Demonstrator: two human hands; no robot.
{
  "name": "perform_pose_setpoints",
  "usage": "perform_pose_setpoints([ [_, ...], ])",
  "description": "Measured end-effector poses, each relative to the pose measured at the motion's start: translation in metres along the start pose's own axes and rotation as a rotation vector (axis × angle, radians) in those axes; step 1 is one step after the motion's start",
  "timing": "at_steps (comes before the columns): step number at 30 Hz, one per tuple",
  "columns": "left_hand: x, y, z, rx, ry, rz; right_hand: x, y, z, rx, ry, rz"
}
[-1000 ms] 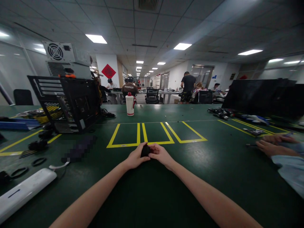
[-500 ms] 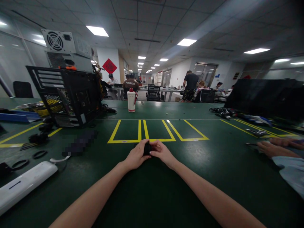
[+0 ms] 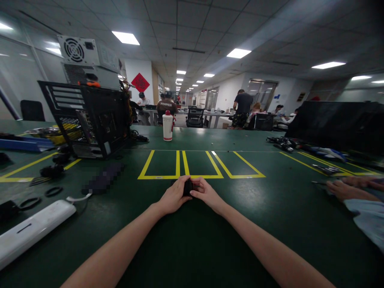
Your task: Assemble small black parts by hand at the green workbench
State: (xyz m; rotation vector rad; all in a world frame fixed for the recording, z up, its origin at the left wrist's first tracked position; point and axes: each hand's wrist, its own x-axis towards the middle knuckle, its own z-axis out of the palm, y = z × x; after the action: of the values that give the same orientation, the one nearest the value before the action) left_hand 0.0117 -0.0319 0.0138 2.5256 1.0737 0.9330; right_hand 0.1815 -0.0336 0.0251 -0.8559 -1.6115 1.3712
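Note:
A small black object [image 3: 187, 188], its kind unclear, is held between my two hands just above or on the green table [image 3: 192, 240]. My left hand [image 3: 175, 195] is closed around its left side, thumb near the bottom and fingers over the top. From the right, my right hand [image 3: 207, 195] grips it with thumb and fingertips. Most of the object is covered by my fingers. Just beyond my hands lie yellow tape outlines [image 3: 201, 177] on the tabletop.
At the left stand an open computer case [image 3: 90, 120], a white power strip [image 3: 36, 232] and black rings [image 3: 54, 191]. A white cup [image 3: 168, 129] is straight ahead. At the right, another person's hands [image 3: 345, 188] hold a thin tool near dark cables [image 3: 282, 143].
The view has shifted slightly, so the surroundings sit a little further right. Both hands keep hold of the black object, with hardly any movement in the fingers.

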Motion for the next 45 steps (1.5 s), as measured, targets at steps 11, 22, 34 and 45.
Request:
perform_pose_setpoints([
  [11,-0.001,0.002,-0.004,0.006,-0.017,0.004,0.004,0.006,0.0,-0.058,0.087,0.056],
  [22,0.001,0.002,0.0,0.018,-0.013,-0.004,0.007,0.01,0.0,-0.026,0.113,0.013],
  [34,0.0,0.01,-0.007,0.008,-0.032,0.009,0.005,0.009,-0.002,-0.002,0.039,0.022],
  [45,-0.003,0.007,-0.005,0.081,-0.045,0.016,0.002,0.007,-0.003,0.016,-0.011,0.023],
])
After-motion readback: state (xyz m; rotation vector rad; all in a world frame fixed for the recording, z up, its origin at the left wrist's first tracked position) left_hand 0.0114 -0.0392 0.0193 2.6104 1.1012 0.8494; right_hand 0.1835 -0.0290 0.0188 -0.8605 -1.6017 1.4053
